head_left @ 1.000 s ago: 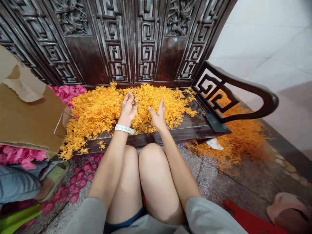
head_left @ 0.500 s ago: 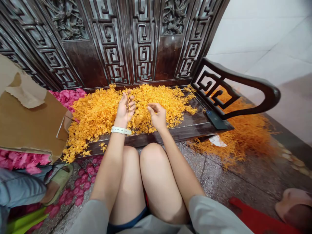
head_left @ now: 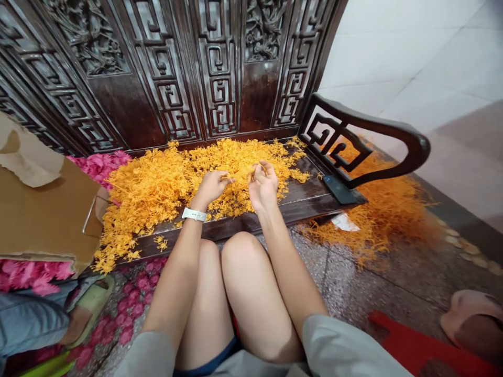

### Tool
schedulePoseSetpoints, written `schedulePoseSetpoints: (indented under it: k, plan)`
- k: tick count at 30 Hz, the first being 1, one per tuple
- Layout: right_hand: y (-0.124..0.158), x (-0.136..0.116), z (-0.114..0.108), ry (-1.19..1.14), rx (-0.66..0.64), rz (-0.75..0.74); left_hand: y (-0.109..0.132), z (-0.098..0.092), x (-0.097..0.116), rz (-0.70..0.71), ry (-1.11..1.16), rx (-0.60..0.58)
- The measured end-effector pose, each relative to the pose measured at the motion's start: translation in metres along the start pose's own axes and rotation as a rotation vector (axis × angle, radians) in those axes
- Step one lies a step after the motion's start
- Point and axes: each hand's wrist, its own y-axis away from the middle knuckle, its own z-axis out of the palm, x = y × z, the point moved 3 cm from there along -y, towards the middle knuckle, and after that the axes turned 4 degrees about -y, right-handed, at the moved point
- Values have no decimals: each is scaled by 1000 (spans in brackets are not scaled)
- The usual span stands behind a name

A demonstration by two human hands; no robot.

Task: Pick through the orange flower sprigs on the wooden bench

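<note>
A large heap of yellow artificial flower pieces, thin and branching, covers much of the dark wooden bench. Over its front part, my left hand, with a pale watch band on the wrist, pinches a thin yellow flower piece between thumb and fingers. Just to the right, my right hand is turned palm up, its fingers curled together around a bit of yellow; the exact shape of that bit is blurred against the heap. The two hands are a short gap apart.
A cardboard box stands at left beside pink artificial flowers. A dark phone lies near the bench's armrest. Orange strands pile on the floor at right. Another person's sandalled foot is lower left.
My left hand has turned over and come right and down, fingers now closed toward the right. My right hand has turned palm up and shifted slightly right. The view has shifted a little.
</note>
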Motion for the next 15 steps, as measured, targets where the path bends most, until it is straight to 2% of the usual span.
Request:
schedulePoseSetpoints:
  k: [5,7,10,13,15]
  plan:
    - [13,-24,14,-8,-102,-82,-6,-5,-20,-194,187,157]
    - [19,-29,20,-22,-139,-81,-9,-4,-23,-200,229,178]
    - [31,-44,29,-44,-189,-95,-9,-6,-32,-210,157,261]
    - [45,-78,36,25,-282,-242,-5,-14,-50,-326,38,397]
    - [50,-95,33,129,-293,-396,-2,-16,-63,-424,110,471]
